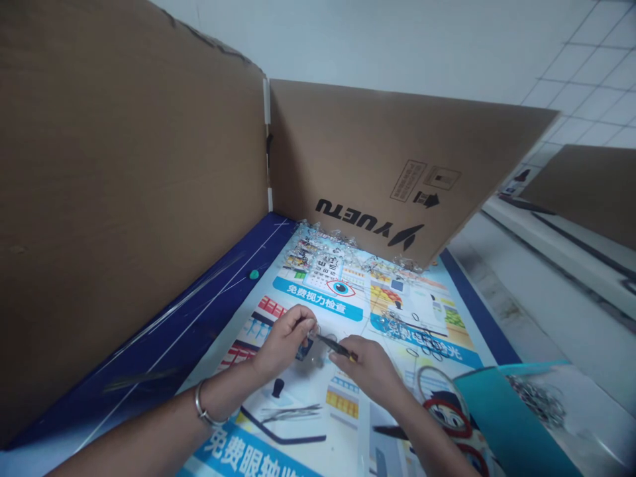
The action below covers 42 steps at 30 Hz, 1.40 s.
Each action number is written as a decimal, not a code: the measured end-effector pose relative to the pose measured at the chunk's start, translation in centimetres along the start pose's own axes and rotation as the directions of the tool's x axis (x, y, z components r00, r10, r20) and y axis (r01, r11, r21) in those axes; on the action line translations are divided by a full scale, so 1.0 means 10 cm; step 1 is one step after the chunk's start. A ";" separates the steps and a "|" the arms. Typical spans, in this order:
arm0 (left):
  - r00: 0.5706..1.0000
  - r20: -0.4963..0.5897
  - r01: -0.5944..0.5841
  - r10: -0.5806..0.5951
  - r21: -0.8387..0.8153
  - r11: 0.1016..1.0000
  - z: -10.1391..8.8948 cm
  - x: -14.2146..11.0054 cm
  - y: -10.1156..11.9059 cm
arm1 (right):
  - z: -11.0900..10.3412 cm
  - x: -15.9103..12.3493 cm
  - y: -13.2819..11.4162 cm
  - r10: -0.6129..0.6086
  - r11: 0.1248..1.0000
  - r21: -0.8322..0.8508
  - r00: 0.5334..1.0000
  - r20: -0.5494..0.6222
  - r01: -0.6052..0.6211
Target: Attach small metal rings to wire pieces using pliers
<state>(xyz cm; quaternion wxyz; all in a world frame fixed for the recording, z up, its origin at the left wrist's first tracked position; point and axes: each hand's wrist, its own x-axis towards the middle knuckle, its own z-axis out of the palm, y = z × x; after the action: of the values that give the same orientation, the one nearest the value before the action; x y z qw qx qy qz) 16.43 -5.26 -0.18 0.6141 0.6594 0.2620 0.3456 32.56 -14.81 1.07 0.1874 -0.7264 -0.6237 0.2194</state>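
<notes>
Printed sheet: cut off by lower edge. Upon it, small piece in left hand: mostly finger-covered, kind indeterminable. Dark slim tool, above sheet: grip hidden inside right hand. Red-handled scissors, sheet's near right: middle behind right forearm. Clear pieces, sheet's far end: blurred, uncountable. Metal heap, right of sheet: parts too small to distinguish.

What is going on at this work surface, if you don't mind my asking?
A person is working over a printed sheet. The left hand pinches a small piece, too blurred to identify; the right hand holds a slim dark tool, its tip close to that piece. Thin wire-like pieces lie farther off. Red-handled scissors lie by the right forearm, and a metallic pile shows beyond a teal panel.
</notes>
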 end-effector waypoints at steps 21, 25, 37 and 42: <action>0.946 0.205 0.313 -0.252 -0.362 0.878 -0.03 0.06 -0.10 | 0.04 0.04 0.20 0.025 0.873 0.467 0.970 0.242 -0.139; 0.948 0.189 0.307 -0.255 -0.339 0.889 -0.04 0.07 -0.12 | 0.04 0.05 0.20 0.019 0.893 0.433 0.969 0.245 -0.127; 0.928 0.087 0.371 -0.361 -0.222 0.902 -0.15 0.16 -0.19 | -0.21 0.02 0.17 0.137 0.901 -0.414 0.990 -0.007 -0.128; 0.885 0.124 0.456 -0.448 -0.044 0.889 -0.18 0.17 -0.22 | -0.21 -0.01 0.18 0.128 0.799 -0.589 0.991 -0.030 -0.121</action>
<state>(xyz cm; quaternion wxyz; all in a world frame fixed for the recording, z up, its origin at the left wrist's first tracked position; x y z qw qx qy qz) 16.29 -2.59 -2.12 0.7145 0.5759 0.3615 0.1651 35.17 -15.16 1.88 -0.0655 -0.7867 -0.6130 0.0311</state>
